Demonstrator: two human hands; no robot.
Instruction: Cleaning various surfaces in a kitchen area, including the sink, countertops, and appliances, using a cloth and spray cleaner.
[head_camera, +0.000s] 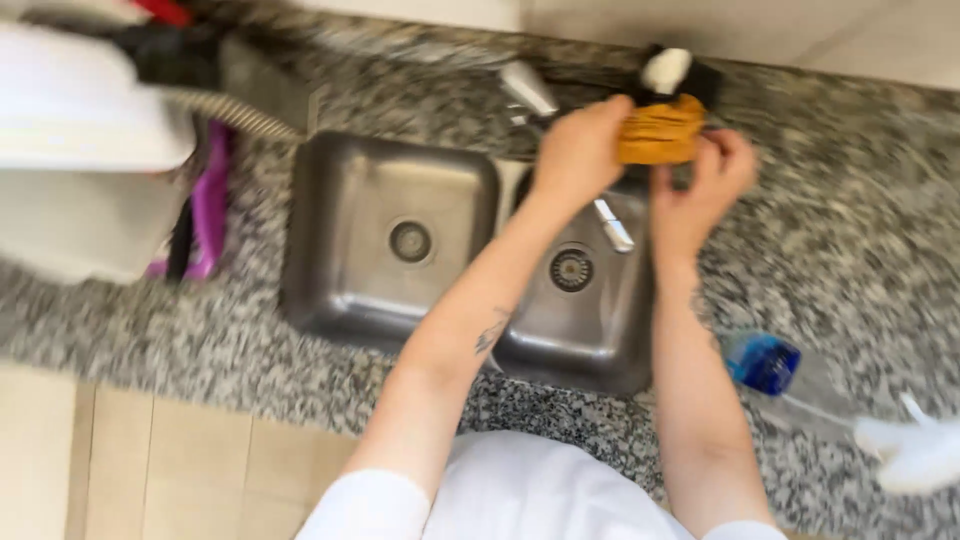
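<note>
Both my hands are raised over the far edge of a steel double sink. My left hand grips the left end of an orange-yellow cloth. My right hand pinches the cloth's right side with fingers and thumb. The cloth is bunched between them, just in front of a black and white object on the counter. A chrome tap spout hangs over the right basin below my hands.
A speckled granite counter surrounds the sink. A spray bottle with blue liquid lies at the right front. A white appliance with a ribbed hose and a purple item stands at the left. The frame is motion-blurred.
</note>
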